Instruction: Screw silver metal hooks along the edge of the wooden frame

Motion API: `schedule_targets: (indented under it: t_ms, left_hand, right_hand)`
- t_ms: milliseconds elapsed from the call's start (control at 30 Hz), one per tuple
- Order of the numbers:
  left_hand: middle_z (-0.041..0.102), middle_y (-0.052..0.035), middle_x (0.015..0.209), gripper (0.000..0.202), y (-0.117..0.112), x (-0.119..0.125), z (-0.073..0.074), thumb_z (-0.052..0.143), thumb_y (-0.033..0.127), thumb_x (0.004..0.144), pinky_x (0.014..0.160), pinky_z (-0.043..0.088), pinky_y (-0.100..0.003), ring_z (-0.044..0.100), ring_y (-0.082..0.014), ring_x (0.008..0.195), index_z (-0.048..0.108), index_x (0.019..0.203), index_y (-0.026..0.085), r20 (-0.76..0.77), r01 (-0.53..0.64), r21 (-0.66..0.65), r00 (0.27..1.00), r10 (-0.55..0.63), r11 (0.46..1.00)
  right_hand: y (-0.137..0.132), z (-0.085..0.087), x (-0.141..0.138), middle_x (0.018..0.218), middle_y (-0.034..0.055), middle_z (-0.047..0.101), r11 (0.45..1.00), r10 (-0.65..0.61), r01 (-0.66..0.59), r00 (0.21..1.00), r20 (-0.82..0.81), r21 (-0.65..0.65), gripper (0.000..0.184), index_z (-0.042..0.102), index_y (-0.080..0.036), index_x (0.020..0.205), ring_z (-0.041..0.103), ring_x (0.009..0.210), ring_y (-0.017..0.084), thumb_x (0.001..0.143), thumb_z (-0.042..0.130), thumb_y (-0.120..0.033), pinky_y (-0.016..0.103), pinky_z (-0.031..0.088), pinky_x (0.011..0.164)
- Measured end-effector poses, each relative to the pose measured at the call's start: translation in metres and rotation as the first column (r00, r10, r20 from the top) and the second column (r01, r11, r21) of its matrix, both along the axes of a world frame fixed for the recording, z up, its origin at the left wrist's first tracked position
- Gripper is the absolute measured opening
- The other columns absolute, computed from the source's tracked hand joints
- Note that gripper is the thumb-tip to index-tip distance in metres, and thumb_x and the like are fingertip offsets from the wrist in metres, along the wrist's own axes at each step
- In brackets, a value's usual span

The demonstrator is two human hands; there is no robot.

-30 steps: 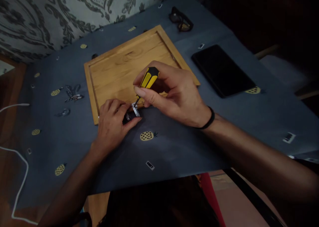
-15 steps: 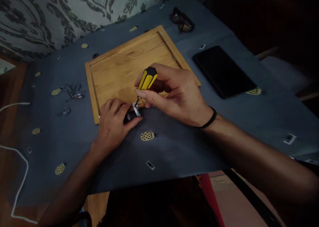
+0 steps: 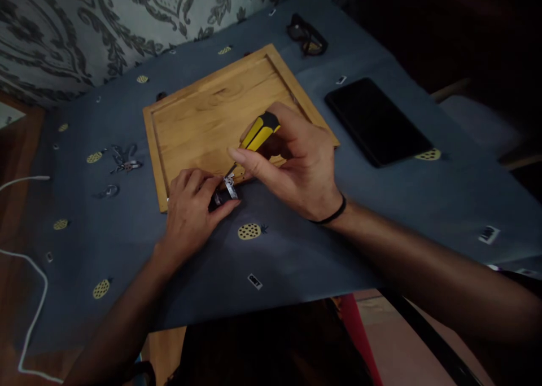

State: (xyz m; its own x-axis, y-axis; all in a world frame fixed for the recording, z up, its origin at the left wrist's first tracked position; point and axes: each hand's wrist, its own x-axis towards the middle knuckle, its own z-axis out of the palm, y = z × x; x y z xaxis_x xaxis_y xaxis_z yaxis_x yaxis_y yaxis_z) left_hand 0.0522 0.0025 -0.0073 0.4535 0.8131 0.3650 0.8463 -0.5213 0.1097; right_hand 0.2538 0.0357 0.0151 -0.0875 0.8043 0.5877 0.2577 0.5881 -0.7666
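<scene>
My right hand point(image 3: 296, 166) is closed around a screwdriver point(image 3: 261, 133) with a yellow and black handle. The screwdriver leans to the right, its thin shaft pointing down and left. Its tip meets or nearly meets a small dark cylindrical part with a silvery metal band point(image 3: 231, 188). My left hand point(image 3: 190, 205) grips this part between thumb and fingers at the near edge of a wooden tray point(image 3: 157, 166). The fingers cover much of the part, so its exact kind cannot be told.
Loose small metal pieces point(image 3: 125, 159) and a curved clip-like piece point(image 3: 108, 191) lie at the left on the blue tablecloth point(image 3: 203, 295). A black tablet or phone point(image 3: 376, 121) lies to the right, with glasses point(image 3: 307, 36) behind. A white cable point(image 3: 42, 295) runs along the left.
The screwdriver has tilted further to the right, and my right hand has shifted slightly with it. My left hand keeps its hold on the dark part.
</scene>
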Motion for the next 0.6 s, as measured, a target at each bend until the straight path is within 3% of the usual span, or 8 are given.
schedule_targets:
  t_ms: [167,367,600]
  left_hand:
    - [0.068,-0.0091,0.103,0.038,0.0000,-0.0010,-0.0002,0.066,0.052,0.094,0.090,0.049,-0.046,0.059,-0.0291,0.100,0.071,0.111,0.018,0.003,0.007,-0.006,1.000,-0.007,1.000]
    - [0.068,-0.0103,0.101,0.039,0.0005,-0.0014,0.0003,0.066,0.051,0.094,0.088,0.050,-0.047,0.059,-0.0302,0.099,0.072,0.109,0.016,-0.008,0.015,0.007,1.000,-0.015,1.000]
    - [0.068,-0.0106,0.101,0.039,0.0011,-0.0002,-0.0002,0.064,0.051,0.095,0.087,0.050,-0.047,0.059,-0.0303,0.099,0.072,0.109,0.016,-0.010,0.022,0.016,1.000,-0.022,1.000]
  right_hand:
    - [-0.0023,0.0033,0.0022,0.076,-0.0021,0.055,0.999,-0.045,0.045,0.998,0.038,0.000,0.020,0.053,-0.023,0.089,0.054,0.062,0.012,0.094,0.064,-0.039,0.028,0.052,0.060]
    - [0.0003,0.0040,0.0035,0.073,-0.0022,0.054,1.000,-0.028,0.029,0.992,0.125,-0.003,0.032,0.052,-0.024,0.088,0.054,0.064,0.013,0.096,0.059,-0.055,0.029,0.051,0.063]
    - [0.0012,0.0032,0.0049,0.076,-0.0021,0.054,1.000,0.019,-0.018,0.993,0.120,-0.010,0.030,0.053,-0.023,0.091,0.054,0.065,0.012,0.097,0.058,-0.052,0.028,0.052,0.064]
